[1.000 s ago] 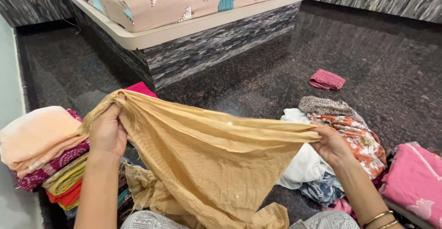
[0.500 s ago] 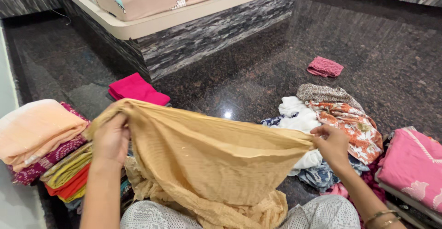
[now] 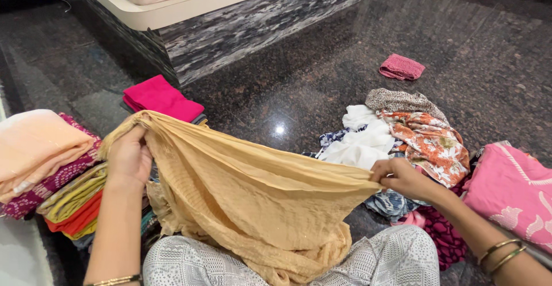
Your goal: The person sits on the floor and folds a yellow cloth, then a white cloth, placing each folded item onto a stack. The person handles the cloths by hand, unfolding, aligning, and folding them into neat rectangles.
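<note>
Now both hands are gripping the same tan cloth [image 3: 253, 194], stretched between them across the person's lap. The left hand [image 3: 129, 156] is closed on the cloth's far-left corner, fingers wrapped over the bunched edge, just near the folded pink cloth [image 3: 161, 97] on the floor. The right hand [image 3: 399, 178] pinches the opposite end, thumb and fingers shut on a gathered point of fabric, close to the loose heap of clothes [image 3: 397, 136] on the right.

Compared with a second ago, the top edge has come lower and closer to the body, and the cloth hangs in a deeper sag between the hands; its lower part is bunched on the patterned grey trousers [image 3: 391, 260]. The view has also tipped down, so the bed base [image 3: 241, 27] at the far side shows less and the pink cloth has come into full sight. That reads as the cloth being drawn taut along one edge, likely squaring it up, though no fold line shows yet.

On the near left sits a stack of folded clothes [image 3: 63, 199], a peach piece [image 3: 34, 148] topmost. Far right on the dark stone floor [image 3: 287, 79] lies a small dark-pink folded piece [image 3: 401, 67], and a pink printed garment [image 3: 512, 188] lies at the near right, beside the right forearm with its bangles
</note>
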